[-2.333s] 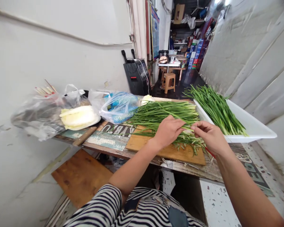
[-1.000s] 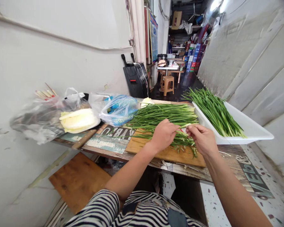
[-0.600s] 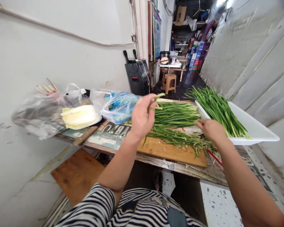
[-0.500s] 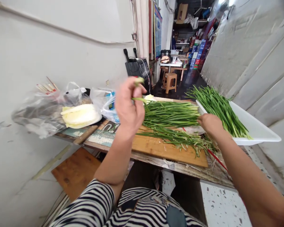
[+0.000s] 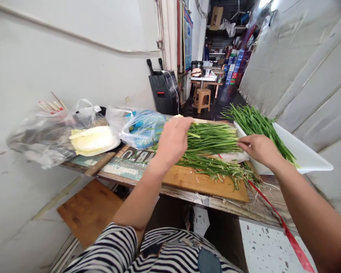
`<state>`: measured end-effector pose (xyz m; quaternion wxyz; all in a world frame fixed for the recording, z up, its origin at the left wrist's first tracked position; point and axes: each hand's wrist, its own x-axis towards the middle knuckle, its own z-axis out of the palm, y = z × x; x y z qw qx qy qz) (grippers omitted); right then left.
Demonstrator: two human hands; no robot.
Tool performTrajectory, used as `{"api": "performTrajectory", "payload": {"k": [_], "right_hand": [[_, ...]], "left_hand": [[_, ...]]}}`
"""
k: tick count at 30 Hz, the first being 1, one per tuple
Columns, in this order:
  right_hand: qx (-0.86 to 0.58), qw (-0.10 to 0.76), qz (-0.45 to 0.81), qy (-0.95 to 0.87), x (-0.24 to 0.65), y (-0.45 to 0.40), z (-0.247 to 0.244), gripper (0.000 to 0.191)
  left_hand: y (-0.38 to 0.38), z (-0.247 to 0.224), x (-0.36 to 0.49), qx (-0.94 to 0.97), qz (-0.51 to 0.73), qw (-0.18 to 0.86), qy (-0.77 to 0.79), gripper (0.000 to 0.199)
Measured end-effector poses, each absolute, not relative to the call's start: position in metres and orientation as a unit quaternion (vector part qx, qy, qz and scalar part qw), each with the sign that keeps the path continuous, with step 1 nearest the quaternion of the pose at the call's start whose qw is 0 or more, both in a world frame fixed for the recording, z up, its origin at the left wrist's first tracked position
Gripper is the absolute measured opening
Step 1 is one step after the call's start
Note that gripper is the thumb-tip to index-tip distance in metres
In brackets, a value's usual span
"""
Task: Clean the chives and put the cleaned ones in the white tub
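Note:
Long green stalks (image 5: 213, 137) lie in a pile across the wooden board (image 5: 204, 184), with looser trimmed bits (image 5: 216, 167) along the pile's near side. Over the pile's left end is my left hand (image 5: 174, 138), its fingers bent; a green stalk shows beside it, but whether the hand grips it is unclear. At the right end my right hand (image 5: 257, 148) pinches stalk ends between thumb and fingers. Beyond that hand, a white tray (image 5: 309, 155) holds more green stalks (image 5: 261, 127).
Left of the pile are a blue and clear plastic bag (image 5: 144, 127), a pale cabbage (image 5: 95, 140) and a grey plastic bag (image 5: 45, 136). A red ribbon (image 5: 290, 231) hangs over the bench's near edge. Behind stand a black speaker (image 5: 165, 93) and a brown stool (image 5: 202, 100).
My left hand has lowered and moved right toward the pile, uncovering the blue bag. My right hand has shifted only slightly. More of the red ribbon shows.

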<state>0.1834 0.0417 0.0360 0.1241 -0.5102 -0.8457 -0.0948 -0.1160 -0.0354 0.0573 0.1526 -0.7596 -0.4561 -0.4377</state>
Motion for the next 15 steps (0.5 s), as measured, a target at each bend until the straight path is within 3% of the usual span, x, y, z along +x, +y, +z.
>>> {"api": "performTrajectory", "payload": {"k": [2,5,10,15], "right_hand": [[-0.486,0.237,0.029,-0.841,0.182,0.024,0.041,0.028],[-0.459,0.329,0.151,-0.811,0.172,-0.001,0.041,0.031],[-0.461,0.377,0.196,-0.779,0.159,-0.020,0.031,0.031],[-0.447,0.364,0.271,-0.771,0.166,-0.012,0.031,0.039]], "left_hand": [[-0.029,0.044,-0.094,-0.801,-0.395,0.092,-0.441,0.036],[-0.023,0.027,-0.062,-0.838,-0.353,0.013,-0.416,0.035],[-0.021,0.017,-0.038,-0.850,-0.296,-0.112,-0.422,0.031],[-0.017,0.024,-0.038,-0.872,-0.249,-0.116,-0.405,0.023]]}}
